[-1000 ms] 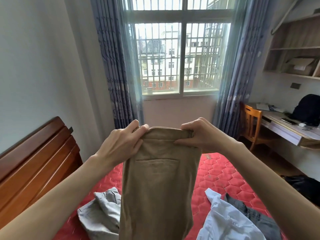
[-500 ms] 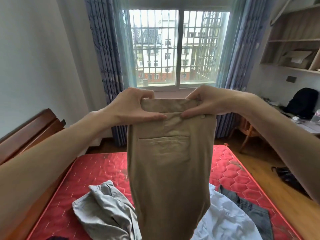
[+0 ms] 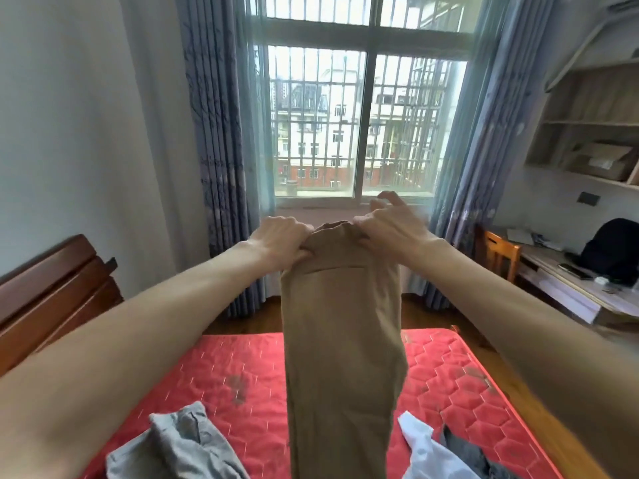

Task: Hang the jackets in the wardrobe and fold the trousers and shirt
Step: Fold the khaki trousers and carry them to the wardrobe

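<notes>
Folding step in hand: trousers [image 3: 340, 333] hanging above bed [image 3: 449, 368], waistband gripped by left hand [image 3: 281, 238] and pinched by right hand [image 3: 392, 226]. Next, probably: lower flat onto bed's bare middle, legs aligned.

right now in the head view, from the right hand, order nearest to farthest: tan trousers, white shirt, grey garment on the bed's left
1. tan trousers, gripped at the waistband by the right hand
2. white shirt, below on the bed's right
3. grey garment, lower left of the bed
</notes>
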